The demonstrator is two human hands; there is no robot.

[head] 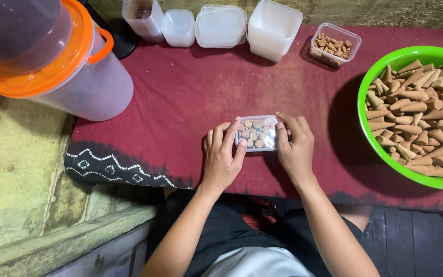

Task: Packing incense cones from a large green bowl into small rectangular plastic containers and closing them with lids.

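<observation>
At the centre of the frame I have both hands on a small clear plastic box [257, 133], rectangular with rounded corners, packed with brown cones standing so that their round bases show. My left hand [222, 157] has a closed grip on its left end, fingers curled over the edge; my right hand [296, 149] clasps the right end, fingertips on the top. The box sits on a dark red cloth [180, 97] with a white zigzag border, spread over the counter. At the right edge, a glossy green bowl [385, 64] is heaped with matte tan cones. Along the top stand stacked translucent tubs [274, 28] and an open box of cones [334, 45]. A frosted jug [85, 84] with an orange lid fills the upper left.
</observation>
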